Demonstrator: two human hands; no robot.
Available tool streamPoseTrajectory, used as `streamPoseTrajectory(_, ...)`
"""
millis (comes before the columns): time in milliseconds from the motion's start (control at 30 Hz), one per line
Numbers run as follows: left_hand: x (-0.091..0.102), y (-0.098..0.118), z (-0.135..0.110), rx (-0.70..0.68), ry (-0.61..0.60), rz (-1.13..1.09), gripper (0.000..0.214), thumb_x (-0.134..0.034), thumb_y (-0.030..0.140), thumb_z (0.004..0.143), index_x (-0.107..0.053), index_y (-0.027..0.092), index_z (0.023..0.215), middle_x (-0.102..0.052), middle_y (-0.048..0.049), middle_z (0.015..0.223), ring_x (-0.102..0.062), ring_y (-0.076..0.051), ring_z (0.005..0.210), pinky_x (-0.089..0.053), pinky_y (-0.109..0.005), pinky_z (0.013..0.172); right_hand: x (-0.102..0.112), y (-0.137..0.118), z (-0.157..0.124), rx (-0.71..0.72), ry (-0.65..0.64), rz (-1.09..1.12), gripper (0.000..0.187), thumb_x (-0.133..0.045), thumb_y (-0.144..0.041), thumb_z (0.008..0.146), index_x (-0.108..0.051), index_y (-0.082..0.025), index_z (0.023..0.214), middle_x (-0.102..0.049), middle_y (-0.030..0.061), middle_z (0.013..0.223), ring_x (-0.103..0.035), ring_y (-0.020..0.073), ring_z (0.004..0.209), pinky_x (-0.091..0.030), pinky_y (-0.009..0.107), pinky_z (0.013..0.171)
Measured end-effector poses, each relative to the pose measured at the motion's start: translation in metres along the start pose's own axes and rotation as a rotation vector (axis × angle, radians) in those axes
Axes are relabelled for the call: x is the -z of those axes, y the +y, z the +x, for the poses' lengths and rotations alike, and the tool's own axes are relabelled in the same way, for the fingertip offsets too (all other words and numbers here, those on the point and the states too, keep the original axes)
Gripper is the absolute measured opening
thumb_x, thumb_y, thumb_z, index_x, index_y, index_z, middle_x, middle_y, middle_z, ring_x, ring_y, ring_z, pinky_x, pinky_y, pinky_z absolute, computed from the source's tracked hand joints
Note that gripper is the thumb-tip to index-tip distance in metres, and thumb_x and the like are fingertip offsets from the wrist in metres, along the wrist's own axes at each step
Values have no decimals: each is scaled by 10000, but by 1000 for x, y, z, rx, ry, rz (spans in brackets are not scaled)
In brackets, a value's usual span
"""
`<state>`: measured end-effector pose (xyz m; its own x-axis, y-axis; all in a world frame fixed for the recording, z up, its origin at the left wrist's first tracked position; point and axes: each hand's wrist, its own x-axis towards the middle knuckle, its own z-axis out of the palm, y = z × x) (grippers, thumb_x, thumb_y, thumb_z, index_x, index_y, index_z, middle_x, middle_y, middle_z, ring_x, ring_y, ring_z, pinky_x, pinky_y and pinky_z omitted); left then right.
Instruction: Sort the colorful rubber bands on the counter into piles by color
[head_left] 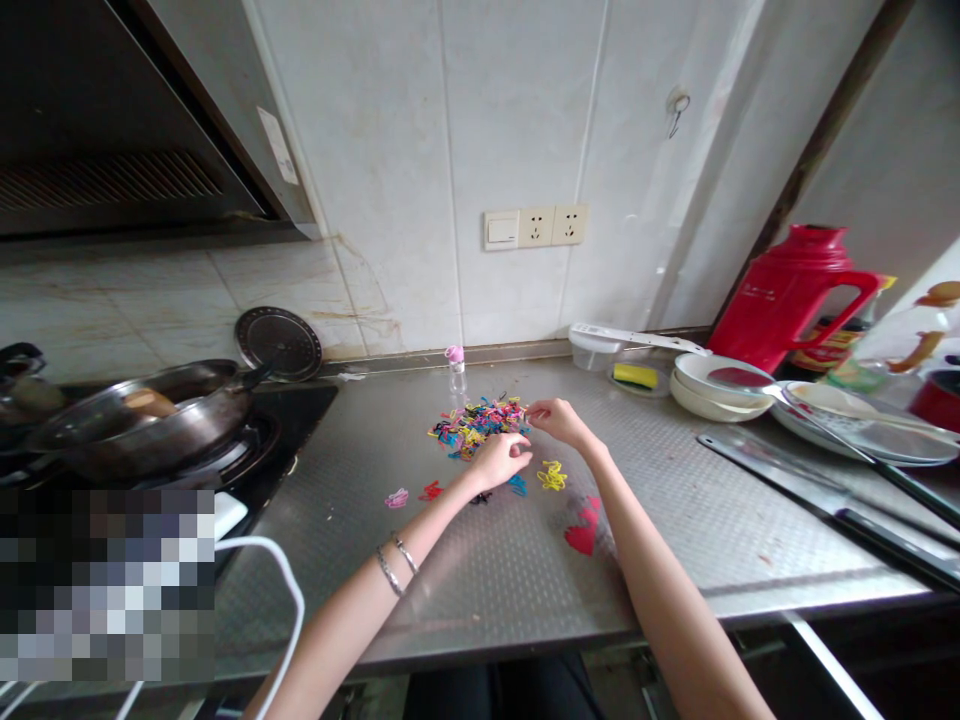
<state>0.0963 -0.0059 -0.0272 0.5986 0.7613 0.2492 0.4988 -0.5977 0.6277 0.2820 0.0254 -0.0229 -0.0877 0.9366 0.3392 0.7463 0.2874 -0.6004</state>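
A heap of small coloured loops (480, 424), which look like rubber bands, lies on the steel counter. My left hand (501, 460) is over the near side of the heap, its fingers curled in with thumb close to fingertip. What it holds, if anything, is too small to make out. At the heap's right edge my right hand (559, 420) has its fingertips pinched together; whatever is between them is hidden. Nearer to me lie sorted little groups: yellow loops (553, 475), blue loops (517, 485), black loops (481, 497), red loops (431, 491) and pink loops (396, 498).
Behind the heap stands a small clear bottle with a pink top (456, 370). A wok (150, 420) sits on the stove at left. To the right are a sponge (634, 377), bowls (712, 395), a knife (795, 485) and a red thermos (787, 300). A white cable (289, 590) hangs near my left forearm.
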Motion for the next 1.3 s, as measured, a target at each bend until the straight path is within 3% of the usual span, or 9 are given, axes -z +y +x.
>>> streamPoseTrajectory(267, 73, -80, -15, 216, 186, -152, 226, -517, 222, 706, -655, 93, 830, -669, -89, 768, -600, -153, 677, -453, -259, 657, -12, 2, -3, -57, -176, -142, 155, -616, -191, 564, -687, -198, 702, -657, 6, 637, -565, 113, 564, -375, 172, 497)
streamPoseTrajectory(433, 106, -107, -33, 320, 260, -222, 192, -526, 178, 662, -647, 93, 785, -668, -87, 760, -601, -155, 691, -453, -263, 666, -15, -4, -3, -155, -249, -235, 221, -622, -224, 556, -684, -206, 767, -656, -5, 701, -561, 105, 589, -345, 167, 485)
streamPoseTrajectory(633, 113, -108, -44, 425, 300, -264, 225, -493, 165, 657, -643, 92, 807, -653, -68, 683, -581, -150, 639, -409, -227, 541, -17, -9, -2, -184, -301, -226, 296, -580, -166, 577, -682, -206, 851, -654, -1, 716, -563, 105, 626, -361, 163, 520)
streamPoseTrajectory(1000, 117, -102, -52, 428, 309, -297, 227, -489, 153, 671, -648, 94, 822, -619, -45, 632, -513, -101, 531, -336, -182, 454, -27, -10, -1, -208, -202, -165, 241, -595, -158, 545, -671, -174, 773, -626, 8, 626, -548, 102, 548, -360, 160, 459)
streamPoseTrajectory(1300, 124, -95, -55, 443, 333, -317, 233, -481, 160, 689, -643, 90, 840, -577, -17, 590, -379, -49, 406, -253, -167, 392, -21, -20, -5, -346, -188, 7, 271, -582, -99, 545, -656, -145, 802, -632, 14, 634, -509, 71, 419, -378, 145, 367)
